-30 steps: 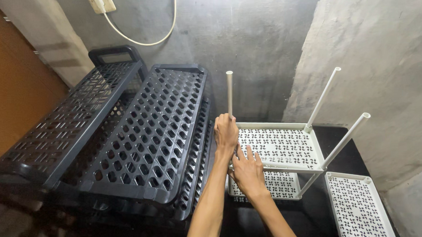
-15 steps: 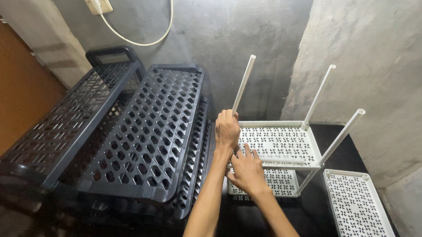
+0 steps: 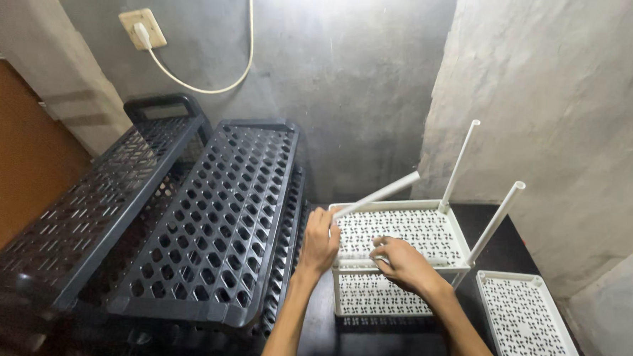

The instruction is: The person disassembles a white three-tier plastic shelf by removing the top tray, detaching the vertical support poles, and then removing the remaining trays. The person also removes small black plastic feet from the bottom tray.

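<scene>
Gripping the slim white plastic pole (image 3: 376, 195) at its lower end, the left hand (image 3: 320, 240) has fingers closed around it; the pole slants up and right. Right hand (image 3: 403, 262) rests, fingers curled, on the white perforated plastic shelf rack (image 3: 399, 231).

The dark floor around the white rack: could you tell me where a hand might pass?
Bare strips: between white rack and loose tray, and in front of the rack by the forearms. Crowded left, where the dark crates press close to the left hand.
</scene>
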